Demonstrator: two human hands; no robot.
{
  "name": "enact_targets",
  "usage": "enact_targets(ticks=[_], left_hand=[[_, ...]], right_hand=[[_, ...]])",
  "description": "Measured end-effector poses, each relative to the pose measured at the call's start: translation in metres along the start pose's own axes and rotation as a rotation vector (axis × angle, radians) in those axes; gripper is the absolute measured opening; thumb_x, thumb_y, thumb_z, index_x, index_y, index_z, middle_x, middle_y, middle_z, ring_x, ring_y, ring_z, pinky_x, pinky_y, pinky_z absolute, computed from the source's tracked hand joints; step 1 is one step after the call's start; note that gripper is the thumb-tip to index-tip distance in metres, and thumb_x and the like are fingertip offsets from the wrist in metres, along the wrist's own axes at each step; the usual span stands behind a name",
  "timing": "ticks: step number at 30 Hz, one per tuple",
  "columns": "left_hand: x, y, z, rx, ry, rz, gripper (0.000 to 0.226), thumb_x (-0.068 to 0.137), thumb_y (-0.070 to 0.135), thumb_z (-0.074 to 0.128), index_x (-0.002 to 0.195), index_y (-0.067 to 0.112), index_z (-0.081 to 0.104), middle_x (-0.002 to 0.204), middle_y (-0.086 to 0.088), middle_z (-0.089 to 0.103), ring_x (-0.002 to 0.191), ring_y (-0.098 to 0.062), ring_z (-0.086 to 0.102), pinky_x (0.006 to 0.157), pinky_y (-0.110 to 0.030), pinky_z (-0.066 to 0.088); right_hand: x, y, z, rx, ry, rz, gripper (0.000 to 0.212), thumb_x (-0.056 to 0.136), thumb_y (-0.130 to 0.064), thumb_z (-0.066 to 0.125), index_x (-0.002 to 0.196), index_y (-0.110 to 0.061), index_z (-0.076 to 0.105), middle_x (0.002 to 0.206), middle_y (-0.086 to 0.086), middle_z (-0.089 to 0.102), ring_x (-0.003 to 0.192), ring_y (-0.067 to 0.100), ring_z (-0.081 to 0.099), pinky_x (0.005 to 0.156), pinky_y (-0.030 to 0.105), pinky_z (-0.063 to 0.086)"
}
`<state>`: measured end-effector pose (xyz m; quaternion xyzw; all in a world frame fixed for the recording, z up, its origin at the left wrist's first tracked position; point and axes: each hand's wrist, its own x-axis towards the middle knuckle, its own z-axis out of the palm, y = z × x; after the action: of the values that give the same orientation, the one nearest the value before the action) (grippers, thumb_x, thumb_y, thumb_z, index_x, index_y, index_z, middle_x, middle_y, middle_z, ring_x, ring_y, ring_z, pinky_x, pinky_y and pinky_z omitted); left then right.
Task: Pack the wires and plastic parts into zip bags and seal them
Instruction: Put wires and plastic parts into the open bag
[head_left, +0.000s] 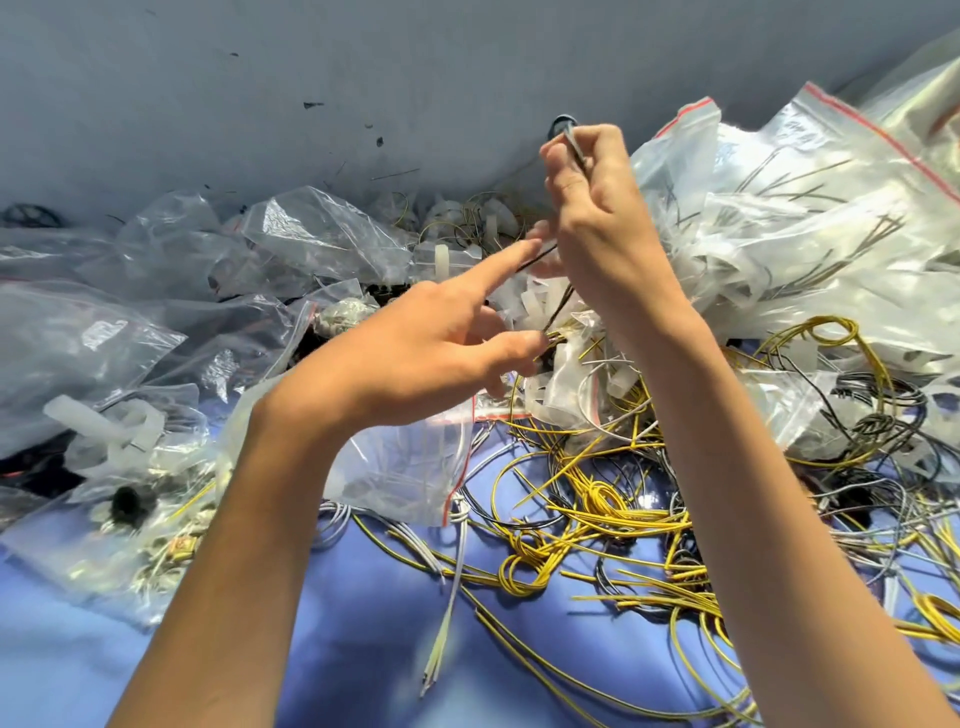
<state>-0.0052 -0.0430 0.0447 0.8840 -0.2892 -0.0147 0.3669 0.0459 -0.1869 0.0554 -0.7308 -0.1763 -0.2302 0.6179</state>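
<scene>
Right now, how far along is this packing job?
Partly done. Several filled bags lie at the left, though I cannot tell whether they are sealed. In hand: the right hand holds a thin dark wire up while the left hand pinches its lower end. Left: a tangle of yellow wires and loose plastic pieces lying on the blue sheet.

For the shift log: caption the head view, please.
Right hand and left hand pinch a thin dark wire above loose yellow wires and zip bags.

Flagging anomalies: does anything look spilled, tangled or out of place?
Yes. Loose yellow wires lie knotted across the blue surface, outside the clear zip bags. The left hand and right hand pinch one thin dark wire.
</scene>
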Motion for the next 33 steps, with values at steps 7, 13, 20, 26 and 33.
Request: enact_targets(ticks=[7, 13, 20, 26, 33], left_hand=[[-0.003, -0.021, -0.017, 0.363, 0.228, -0.218, 0.037, 0.081, 0.043, 0.064, 0.116, 0.031, 0.057, 0.082, 0.012, 0.059, 0.07, -0.007, 0.054, 0.068, -0.023, 0.04], [-0.011, -0.031, -0.026, 0.515, -0.026, -0.362, 0.017, 0.074, 0.043, 0.069, 0.083, 0.036, 0.057, 0.084, 0.011, 0.052, 0.068, 0.003, 0.045, 0.066, -0.026, 0.037], [-0.008, -0.028, -0.015, 0.509, -0.232, -0.438, 0.046, 0.063, 0.068, 0.064, 0.089, 0.032, 0.056, 0.075, 0.013, 0.059, 0.066, 0.0, 0.054, 0.058, -0.024, 0.038], [-0.002, -0.025, 0.005, 0.667, -0.247, -0.447, 0.036, 0.071, 0.053, 0.068, 0.086, 0.025, 0.051, 0.072, 0.008, 0.051, 0.063, -0.009, 0.048, 0.058, -0.026, 0.035], [-0.009, -0.028, -0.015, 0.439, -0.148, -0.402, 0.012, 0.083, 0.022, 0.052, 0.092, 0.021, 0.06, 0.072, -0.001, 0.056, 0.065, -0.017, 0.052, 0.067, -0.032, 0.048]], right_hand=[[0.007, 0.011, -0.019, -0.253, -0.034, 0.011, 0.043, 0.091, -0.003, 0.039, 0.128, -0.025, 0.043, 0.089, -0.005, 0.05, 0.076, 0.012, 0.055, 0.076, 0.035, 0.044], [-0.005, 0.001, -0.015, -0.337, -0.474, 0.007, 0.073, 0.089, 0.004, 0.041, 0.147, -0.036, 0.022, 0.081, 0.005, 0.049, 0.064, 0.014, 0.054, 0.059, 0.026, 0.051], [-0.015, -0.003, -0.005, -0.44, -0.703, -0.005, 0.069, 0.097, -0.003, 0.043, 0.15, -0.038, 0.017, 0.099, 0.005, 0.041, 0.068, 0.016, 0.055, 0.054, 0.024, 0.055], [-0.018, -0.009, -0.011, -0.585, -0.877, -0.015, 0.026, 0.094, -0.015, 0.056, 0.118, -0.023, 0.065, 0.059, -0.006, 0.052, 0.048, 0.005, 0.046, 0.05, 0.026, 0.044], [-0.021, -0.013, -0.011, -0.469, -0.895, 0.058, 0.043, 0.089, -0.047, 0.055, 0.093, -0.006, 0.067, 0.049, -0.009, 0.046, 0.048, 0.01, 0.041, 0.051, 0.031, 0.034]])
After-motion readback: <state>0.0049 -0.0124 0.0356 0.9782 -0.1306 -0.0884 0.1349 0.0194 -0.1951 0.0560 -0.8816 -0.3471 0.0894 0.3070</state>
